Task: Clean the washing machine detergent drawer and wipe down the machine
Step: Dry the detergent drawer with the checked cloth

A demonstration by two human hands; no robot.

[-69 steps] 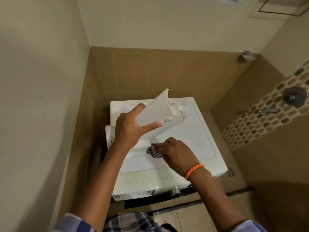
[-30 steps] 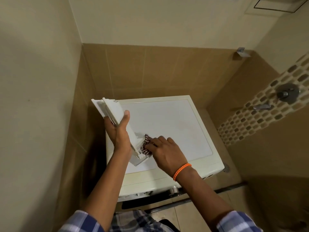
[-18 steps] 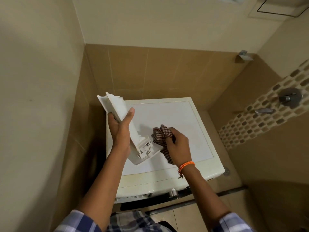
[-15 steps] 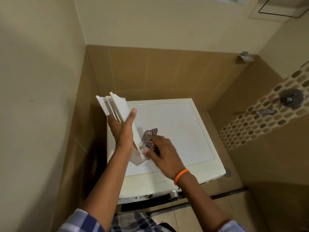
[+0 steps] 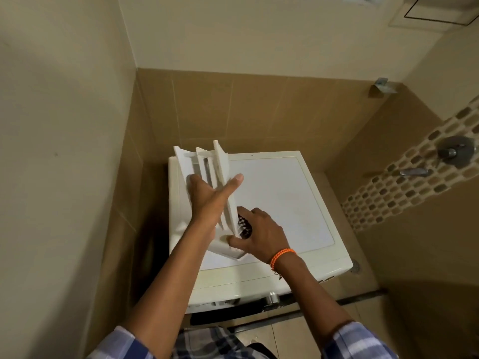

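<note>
The white detergent drawer [image 5: 204, 161] stands tilted on end above the white washing machine [image 5: 280, 198], its lower end resting on the machine's top. My left hand [image 5: 211, 196] grips the drawer around its middle, thumb out to the right. My right hand [image 5: 259, 233] holds a dark checked cloth [image 5: 245, 226] bunched against the drawer's lower right side, with its thumb on the drawer's bottom end. Most of the cloth is hidden under my fingers.
The machine sits in a tiled corner, with the left wall [image 5: 64, 151] close beside it. A shower valve [image 5: 455, 151] and tap [image 5: 414, 172] are on the right wall. A silver knob [image 5: 272, 297] shows on the machine's front panel.
The drawer has turned so its open compartments face me. My right hand with the cloth has moved lower along the drawer's right side, its thumb now on the bottom end.
</note>
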